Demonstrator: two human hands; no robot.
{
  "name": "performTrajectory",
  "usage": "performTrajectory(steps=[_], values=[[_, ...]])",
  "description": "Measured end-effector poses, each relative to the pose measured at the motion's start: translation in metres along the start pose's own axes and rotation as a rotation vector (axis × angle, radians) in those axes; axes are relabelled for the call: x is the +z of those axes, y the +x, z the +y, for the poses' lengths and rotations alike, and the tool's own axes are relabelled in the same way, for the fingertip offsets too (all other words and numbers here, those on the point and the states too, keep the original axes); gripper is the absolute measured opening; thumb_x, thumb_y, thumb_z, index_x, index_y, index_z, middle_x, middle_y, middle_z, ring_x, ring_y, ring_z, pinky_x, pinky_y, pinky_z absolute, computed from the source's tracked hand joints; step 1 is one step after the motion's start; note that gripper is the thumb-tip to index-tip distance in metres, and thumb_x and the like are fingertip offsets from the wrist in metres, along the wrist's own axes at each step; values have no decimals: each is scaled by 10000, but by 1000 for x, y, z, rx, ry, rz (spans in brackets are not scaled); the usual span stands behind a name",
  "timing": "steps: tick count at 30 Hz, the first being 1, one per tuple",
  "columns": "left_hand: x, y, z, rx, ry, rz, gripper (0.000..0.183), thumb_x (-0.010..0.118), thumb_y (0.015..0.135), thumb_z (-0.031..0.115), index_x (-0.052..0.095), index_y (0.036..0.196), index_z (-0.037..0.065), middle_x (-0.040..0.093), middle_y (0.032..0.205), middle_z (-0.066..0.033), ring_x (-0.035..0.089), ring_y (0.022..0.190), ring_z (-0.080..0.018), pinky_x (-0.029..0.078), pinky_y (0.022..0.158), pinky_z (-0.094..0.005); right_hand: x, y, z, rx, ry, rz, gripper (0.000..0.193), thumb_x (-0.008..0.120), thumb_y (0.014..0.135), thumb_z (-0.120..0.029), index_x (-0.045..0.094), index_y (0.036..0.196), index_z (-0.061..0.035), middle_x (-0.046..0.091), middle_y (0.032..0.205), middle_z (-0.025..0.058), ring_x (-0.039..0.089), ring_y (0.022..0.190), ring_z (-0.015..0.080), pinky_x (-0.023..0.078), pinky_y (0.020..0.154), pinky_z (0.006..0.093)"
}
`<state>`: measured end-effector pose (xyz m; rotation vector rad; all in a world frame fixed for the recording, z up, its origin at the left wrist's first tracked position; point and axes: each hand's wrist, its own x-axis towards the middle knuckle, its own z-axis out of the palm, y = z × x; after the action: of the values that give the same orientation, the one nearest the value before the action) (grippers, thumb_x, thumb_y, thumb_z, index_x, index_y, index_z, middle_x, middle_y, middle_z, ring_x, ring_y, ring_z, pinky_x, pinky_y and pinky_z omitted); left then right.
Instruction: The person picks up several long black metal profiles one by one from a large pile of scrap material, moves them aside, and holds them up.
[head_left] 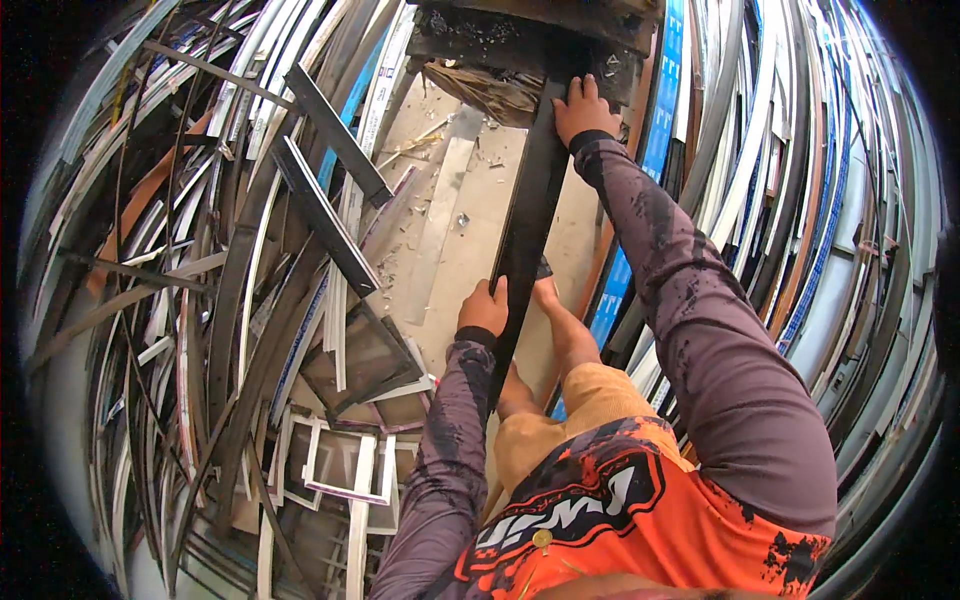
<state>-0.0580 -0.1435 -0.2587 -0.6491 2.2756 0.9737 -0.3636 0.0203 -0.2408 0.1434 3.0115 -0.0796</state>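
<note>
A long black profile bar (532,205) slants from the dark, worn bench (480,42) at the top down toward my body. My left hand (483,308) is closed on its left edge, close to my knees. Farther up, my right hand (585,110) grips the same bar near the bench, with its fingers over the upper face. The bar's far end lies at the bench, and its near end is partly hidden by my left forearm and leg.
Heaps of long strips and profiles (240,250) fill the left; more lengths (770,200) are stacked on the right. Small white frames (345,465) lie at lower left. Two short dark profiles (325,215) rest left of the beige floor (490,180), which carries scattered shavings. My bare legs straddle the bar.
</note>
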Motion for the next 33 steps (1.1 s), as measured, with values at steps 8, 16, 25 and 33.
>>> performTrajectory(steps=[8,16,25,33], values=[[-1,2,-8,62,-84,36,551,424,958,506,590,956,-19,631,927,-296,589,908,-481,471,781,-518,-7,-3,-2,0,15,-16,611,512,926,-451,369,1432,-139,290,1526,71,498,1237,289,422,921,551],[-5,0,-14,55,-69,40,548,429,965,484,594,996,-38,619,943,-310,577,927,-482,466,790,-498,-19,1,-8,-63,-11,-71,616,579,890,-426,413,1406,-133,326,1498,87,490,1234,290,413,920,545],[-25,-85,-74,25,-67,108,471,469,955,438,579,937,-20,620,858,-305,589,854,-492,462,715,-515,-14,-80,-15,-257,370,-39,690,627,852,-432,412,1397,-68,321,1474,193,403,1299,356,386,1005,494],[-76,-246,-116,14,-278,5,529,566,906,421,504,1213,-5,607,1099,-248,590,1052,-391,450,887,-443,-87,-270,-58,487,1387,-1185,806,549,862,-635,472,1278,52,624,1084,220,633,991,330,512,825,477]])
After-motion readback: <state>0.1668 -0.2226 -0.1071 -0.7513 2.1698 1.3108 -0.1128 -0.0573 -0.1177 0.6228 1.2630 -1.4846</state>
